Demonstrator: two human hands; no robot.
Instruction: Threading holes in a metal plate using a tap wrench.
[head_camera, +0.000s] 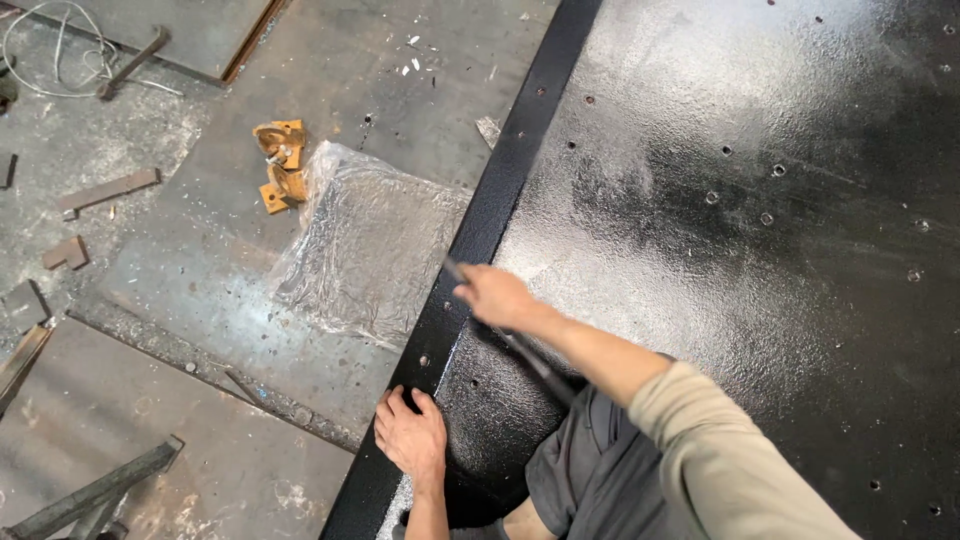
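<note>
While the fingers are motion-blurred, this much reads:
Right hand (497, 296): fingers curled shut around a thin dark rod (520, 345), probably a brush or tool handle.
Rod axis: diagonal, its tip up-left at the raised edge rail (500, 190), its tail down-right toward the knee.
Left hand (410, 435): fingers together, pressed flat on the same rail, nearer the body.
Black panel (760, 200): glossy, dotted with holes, open room to the right.
Left of rail: plastic sheet (365, 245), yellow brackets (280, 165) on the concrete floor (200, 280).
</note>
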